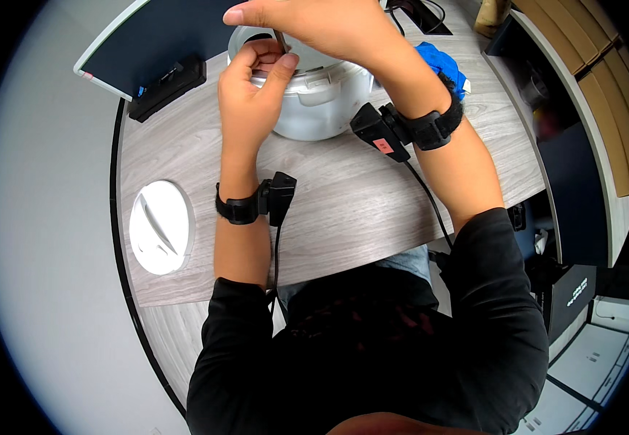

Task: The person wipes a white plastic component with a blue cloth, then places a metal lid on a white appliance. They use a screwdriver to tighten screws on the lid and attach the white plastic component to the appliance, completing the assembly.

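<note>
A round white appliance (314,119), like a rice cooker, stands at the far side of the desk with a grey upper part and a latch-like piece on its near side. My left hand (253,90) is closed at its upper rim, thumb and fingers curled in around the lower end of a thin dark shaft (280,40). Above it, my right hand (329,25) is closed over the upper end of this thin-shafted tool, its thumb stretched to the left. The palm hides the tool's handle, and the picture's top edge cuts off part of that hand.
A white oval lid (158,228) with a raised handle lies at the desk's left. Behind it stands a monitor (162,40) with a black box (169,90) at its foot. A blue cloth (441,65) is right of the appliance; shelves with cardboard boxes (615,109) border the right side.
</note>
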### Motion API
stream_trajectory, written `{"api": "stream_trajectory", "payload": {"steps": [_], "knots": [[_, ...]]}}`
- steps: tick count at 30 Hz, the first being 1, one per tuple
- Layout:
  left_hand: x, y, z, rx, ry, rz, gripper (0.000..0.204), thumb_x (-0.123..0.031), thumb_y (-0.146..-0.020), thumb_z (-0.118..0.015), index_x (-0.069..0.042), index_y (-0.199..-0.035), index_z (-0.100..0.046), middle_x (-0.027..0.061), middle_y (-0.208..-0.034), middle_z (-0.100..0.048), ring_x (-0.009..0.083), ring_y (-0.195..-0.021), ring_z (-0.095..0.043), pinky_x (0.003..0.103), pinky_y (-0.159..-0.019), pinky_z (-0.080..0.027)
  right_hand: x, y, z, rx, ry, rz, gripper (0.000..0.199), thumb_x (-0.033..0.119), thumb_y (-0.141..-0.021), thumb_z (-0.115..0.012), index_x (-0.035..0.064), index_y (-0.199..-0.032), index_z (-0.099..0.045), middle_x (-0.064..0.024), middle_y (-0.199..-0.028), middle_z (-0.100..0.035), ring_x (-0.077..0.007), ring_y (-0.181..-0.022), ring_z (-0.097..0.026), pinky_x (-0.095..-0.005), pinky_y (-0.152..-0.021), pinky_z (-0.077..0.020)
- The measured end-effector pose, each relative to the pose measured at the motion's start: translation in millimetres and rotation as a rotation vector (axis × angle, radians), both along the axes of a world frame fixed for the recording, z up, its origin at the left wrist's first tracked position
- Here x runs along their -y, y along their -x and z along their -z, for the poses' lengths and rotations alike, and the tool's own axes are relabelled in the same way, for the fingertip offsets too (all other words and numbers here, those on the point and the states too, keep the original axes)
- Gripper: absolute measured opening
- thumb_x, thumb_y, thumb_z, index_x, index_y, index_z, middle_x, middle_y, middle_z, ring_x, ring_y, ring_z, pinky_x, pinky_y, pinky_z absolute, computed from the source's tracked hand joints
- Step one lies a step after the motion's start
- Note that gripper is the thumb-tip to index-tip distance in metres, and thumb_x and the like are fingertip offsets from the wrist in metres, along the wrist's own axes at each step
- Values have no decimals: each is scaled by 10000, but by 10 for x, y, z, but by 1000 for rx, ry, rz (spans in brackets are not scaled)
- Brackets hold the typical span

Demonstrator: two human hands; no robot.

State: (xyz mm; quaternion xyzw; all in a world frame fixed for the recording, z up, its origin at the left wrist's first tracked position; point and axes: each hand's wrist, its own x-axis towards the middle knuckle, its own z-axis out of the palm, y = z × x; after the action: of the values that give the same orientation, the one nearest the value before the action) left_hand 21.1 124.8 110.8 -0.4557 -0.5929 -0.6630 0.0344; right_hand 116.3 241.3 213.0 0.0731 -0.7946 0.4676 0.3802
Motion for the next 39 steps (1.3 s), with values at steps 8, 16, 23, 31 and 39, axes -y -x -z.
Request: {"api": "stream_trajectory", "payload": {"steps": [8, 16, 23, 31, 39], "knots": [[-1, 106, 101, 3, -18, 27, 209, -169, -970, -652, 15, -890, -711, 30, -765, -701, 91, -734, -610, 235, -677, -472, -163, 241, 158, -3, 108, -99, 291, 140, -865, -764, -49, -1042, -631, -49, -849, -645, -90, -753, -585, -257, -681, -497], [-11, 96, 100, -39, 23, -21, 185, -141, -977, -622, 7, -913, -713, 52, -767, -694, 107, -716, -618, 250, -659, -481, -239, 423, 250, -11, 325, -373, 269, 53, -922, -663, -64, -1162, -631, -71, -1016, -682, -105, -883, -621, -255, -804, -511], [1, 110, 107, -77, 20, -21, 185, -149, -971, -626, 3, -945, -728, 67, -773, -698, 124, -710, -628, 259, -659, -489, -244, 359, 206, 33, 195, -249, 211, 21, -911, -655, -47, -1109, -635, -32, -940, -662, -91, -846, -592, -245, -770, -497], [22, 111, 77, -82, 53, 2, 209, -181, -971, -633, -3, -952, -741, 72, -808, -710, 130, -749, -635, 269, -695, -495, -277, 329, 210, 37, 178, -226, 170, 38, -894, -681, -19, -1047, -632, -19, -890, -634, -85, -808, -574, -241, -730, -491], [44, 104, 72, -70, 109, 6, 207, -182, -977, -638, 0, -1011, -730, 67, -853, -704, 125, -788, -637, 262, -722, -490, -163, 230, 104, 31, 112, -195, 193, 145, -901, -725, -14, -1001, -679, -4, -819, -637, -65, -739, -560, -241, -654, -470]]}}
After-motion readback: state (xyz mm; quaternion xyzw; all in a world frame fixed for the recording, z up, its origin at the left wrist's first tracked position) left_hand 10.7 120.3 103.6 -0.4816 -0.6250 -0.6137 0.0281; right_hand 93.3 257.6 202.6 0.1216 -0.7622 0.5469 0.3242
